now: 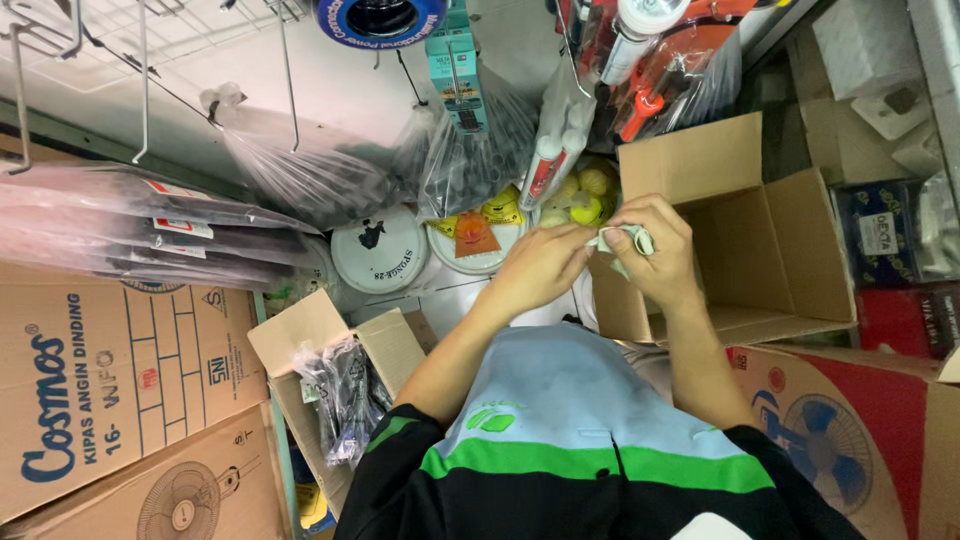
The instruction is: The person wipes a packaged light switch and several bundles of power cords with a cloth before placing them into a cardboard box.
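Small white wrapped item (628, 240) pinched in right hand (655, 250), fingers curled round it; left hand (540, 265) touching its near end, fingers closed. Held over rim of open cardboard box (770, 250). Beyond: yellow balls (585, 195), white round lids (380, 250).

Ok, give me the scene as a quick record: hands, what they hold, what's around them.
left hand: fingers pinch the wad's edge
right hand: shut on the wad
wad: small, whitish, crumpled, held between both hands
open box: brown cardboard, flaps up, under the right hand; inside hidden
yellow balls: bagged, beyond the hands
round lids: two, white, left of the hands
small box: open, holds bagged black parts
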